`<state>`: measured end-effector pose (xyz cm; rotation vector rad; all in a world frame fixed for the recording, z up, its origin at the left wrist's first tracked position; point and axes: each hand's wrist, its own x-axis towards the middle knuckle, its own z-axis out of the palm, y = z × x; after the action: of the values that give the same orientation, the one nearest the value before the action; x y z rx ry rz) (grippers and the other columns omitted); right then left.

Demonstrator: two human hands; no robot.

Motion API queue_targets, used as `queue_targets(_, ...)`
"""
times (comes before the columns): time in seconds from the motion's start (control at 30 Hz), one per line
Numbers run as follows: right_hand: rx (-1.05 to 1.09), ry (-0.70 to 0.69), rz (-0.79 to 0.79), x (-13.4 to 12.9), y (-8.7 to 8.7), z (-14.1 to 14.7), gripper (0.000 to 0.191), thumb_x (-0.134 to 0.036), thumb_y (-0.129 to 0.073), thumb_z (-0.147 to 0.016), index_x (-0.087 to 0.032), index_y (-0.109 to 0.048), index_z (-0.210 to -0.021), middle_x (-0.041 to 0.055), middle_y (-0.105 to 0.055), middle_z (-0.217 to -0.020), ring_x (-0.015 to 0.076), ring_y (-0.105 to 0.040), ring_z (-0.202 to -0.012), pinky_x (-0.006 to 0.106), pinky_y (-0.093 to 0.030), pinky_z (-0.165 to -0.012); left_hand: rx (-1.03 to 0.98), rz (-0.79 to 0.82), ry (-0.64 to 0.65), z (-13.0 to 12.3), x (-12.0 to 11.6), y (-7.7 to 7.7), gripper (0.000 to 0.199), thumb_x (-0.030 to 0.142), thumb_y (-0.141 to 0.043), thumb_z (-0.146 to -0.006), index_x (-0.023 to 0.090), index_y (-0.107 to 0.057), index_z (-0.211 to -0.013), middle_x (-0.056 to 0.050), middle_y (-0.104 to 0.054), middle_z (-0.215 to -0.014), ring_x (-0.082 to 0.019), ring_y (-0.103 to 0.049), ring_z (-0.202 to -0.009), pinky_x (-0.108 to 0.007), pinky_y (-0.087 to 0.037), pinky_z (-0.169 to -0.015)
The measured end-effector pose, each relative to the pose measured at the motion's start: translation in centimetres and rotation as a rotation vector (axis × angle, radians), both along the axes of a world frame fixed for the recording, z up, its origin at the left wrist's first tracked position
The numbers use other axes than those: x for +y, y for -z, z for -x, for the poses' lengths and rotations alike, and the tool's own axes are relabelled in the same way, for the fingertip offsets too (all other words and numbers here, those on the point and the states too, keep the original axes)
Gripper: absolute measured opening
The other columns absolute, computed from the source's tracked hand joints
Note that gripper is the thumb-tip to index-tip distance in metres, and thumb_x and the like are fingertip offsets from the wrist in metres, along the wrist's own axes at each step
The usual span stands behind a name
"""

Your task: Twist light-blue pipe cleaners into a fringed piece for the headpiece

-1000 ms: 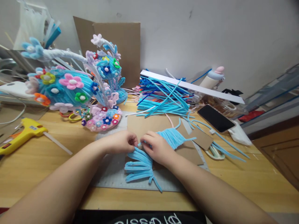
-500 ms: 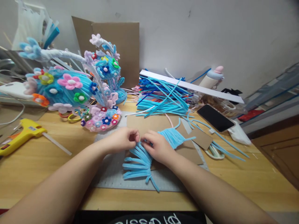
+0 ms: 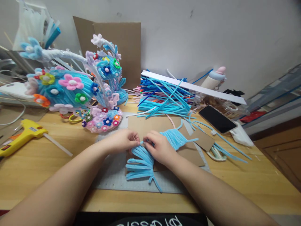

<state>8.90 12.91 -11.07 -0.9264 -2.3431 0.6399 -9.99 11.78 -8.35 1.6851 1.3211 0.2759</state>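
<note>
A bundle of light blue pipe cleaners (image 3: 141,164), bent into loops that fan out to the left, lies over the cardboard and the grey mat. My left hand (image 3: 128,139) pinches a light blue pipe cleaner at the bundle's upper end. Close beside it, my right hand (image 3: 160,146) is closed on the same upper end, its fingertips curled in. What lies inside the right fingers is mostly hidden. Behind the right hand rests a second light blue wrapped piece (image 3: 174,138), with loose ends sticking out. Both pieces rest on a brown cardboard sheet (image 3: 150,124).
A yellow glue gun (image 3: 29,133) lies at left. Flower-covered pipe cleaner lamps (image 3: 70,88) stand behind it. A pile of blue pipe cleaners (image 3: 162,97) sits at the back, a phone (image 3: 217,118) at right. The grey cutting mat (image 3: 108,179) lies under the cardboard.
The blue bundle has shifted slightly right and its upper end now shows between the hands. Both hands have moved very little and keep their pinched pose.
</note>
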Motion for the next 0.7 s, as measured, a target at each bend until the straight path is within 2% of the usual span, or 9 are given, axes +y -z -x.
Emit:
queue_targets(0.1, -0.006, 0.001, -0.011, -0.09, -0.01, 0.05, 0.009, -0.009, -0.050, -0.077, -0.018, -0.054, -0.076, 0.0014, -0.049, -0.075, 0.0136, -0.046, -0.071, 0.024, -0.034, -0.063, 0.030, 0.059, -0.062, -0.31, -0.06, 0.12, 0.025, 0.026, -0.046, -0.070, 0.017, -0.052, -0.093, 0.002, -0.062, -0.063, -0.014, -0.060, -0.054, -0.020, -0.041, -0.049)
queue_targets(0.17, -0.017, -0.006, -0.020, -0.13, -0.01, 0.08, 0.009, -0.009, -0.050, -0.078, -0.018, -0.054, -0.076, 0.0013, -0.048, -0.074, 0.0135, -0.046, -0.071, 0.024, -0.034, -0.063, 0.059, 0.056, -0.028, -0.43, -0.14, 0.17, 0.028, 0.022, -0.045, -0.068, 0.018, -0.053, -0.095, 0.002, -0.063, -0.063, -0.014, -0.061, -0.054, -0.020, -0.042, -0.049)
queue_targets(0.3, -0.039, 0.000, -0.029, -0.12, 0.07, 0.07, 0.010, -0.008, -0.049, -0.078, -0.017, -0.053, -0.077, 0.0013, -0.048, -0.075, 0.0134, -0.046, -0.071, 0.024, -0.034, -0.063, 0.164, -0.011, 0.090, -0.63, -0.41, 0.20, 0.023, 0.018, -0.044, -0.067, 0.019, -0.059, -0.084, 0.002, -0.063, -0.061, -0.012, -0.059, -0.053, -0.018, -0.038, -0.049)
queue_targets(0.4, -0.075, 0.003, -0.048, -0.10, 0.14, 0.07, 0.010, -0.009, -0.048, -0.079, -0.017, -0.053, -0.078, 0.0018, -0.049, -0.076, 0.0137, -0.046, -0.072, 0.024, -0.034, -0.064, 0.260, -0.127, 0.137, -0.89, -0.63, 0.18, 0.018, 0.019, -0.044, -0.068, 0.019, -0.060, -0.076, 0.001, -0.063, -0.061, -0.012, -0.056, -0.054, -0.020, -0.035, -0.049)
queue_targets(0.53, -0.161, -0.005, -0.086, -0.15, 0.21, 0.11, 0.010, -0.011, -0.048, -0.080, -0.018, -0.055, -0.078, 0.0027, -0.050, -0.079, 0.0144, -0.047, -0.075, 0.025, -0.034, -0.066, 0.340, -0.292, 0.104, -1.04, -0.68, 0.08, 0.016, 0.023, -0.045, -0.070, 0.019, -0.060, -0.075, -0.002, -0.064, -0.068, -0.013, -0.055, -0.060, -0.021, -0.034, -0.052)
queue_targets(0.7, -0.161, 0.007, -0.077, -0.19, 0.20, 0.07, 0.010, -0.013, -0.047, -0.081, -0.018, -0.054, -0.078, 0.0024, -0.049, -0.078, 0.0142, -0.048, -0.074, 0.024, -0.035, -0.065, 0.281, -0.253, 0.099, -1.01, -0.64, 0.05, 0.018, 0.023, -0.047, -0.070, 0.020, -0.057, -0.085, 0.000, -0.064, -0.069, -0.012, -0.054, -0.059, -0.019, -0.033, -0.051)
